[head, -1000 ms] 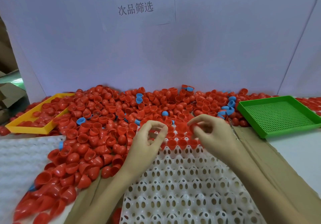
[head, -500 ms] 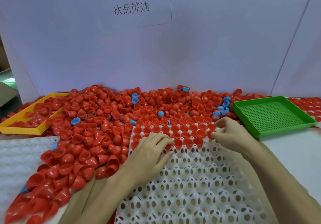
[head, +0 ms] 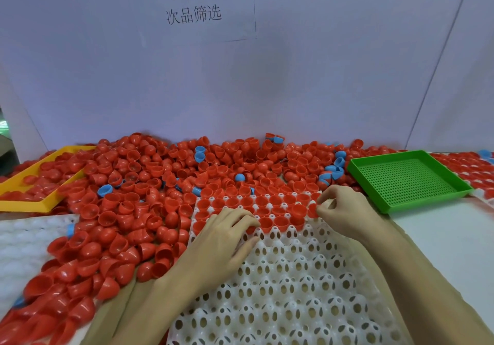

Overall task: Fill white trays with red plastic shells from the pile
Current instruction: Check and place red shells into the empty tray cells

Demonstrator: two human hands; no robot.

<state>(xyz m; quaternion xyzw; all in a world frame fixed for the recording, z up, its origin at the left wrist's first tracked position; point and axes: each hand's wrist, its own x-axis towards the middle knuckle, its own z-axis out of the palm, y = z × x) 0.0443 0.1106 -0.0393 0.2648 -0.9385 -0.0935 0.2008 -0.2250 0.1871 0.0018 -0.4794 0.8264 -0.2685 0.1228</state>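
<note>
A white perforated tray (head: 294, 286) lies in front of me, its far rows holding red shells (head: 275, 201). A big pile of red shells (head: 149, 184) spreads behind and left of it. My left hand (head: 222, 240) rests palm down on the tray's third row, its fingertips on a red shell (head: 251, 229) in a cell. My right hand (head: 344, 213) is at the tray's right edge, pinching a red shell (head: 312, 210) between thumb and fingers just above the second row.
A green mesh tray (head: 406, 181) sits at the right. A yellow tray (head: 32, 203) with red shells is at the far left. A few blue caps (head: 104, 190) are mixed in the pile. Another white tray (head: 24, 240) lies at the left. A white wall stands behind.
Both hands came down from the pile's edge to the tray. The left hand went flat onto the third row; the right hand moved right to the tray's edge with a shell.
</note>
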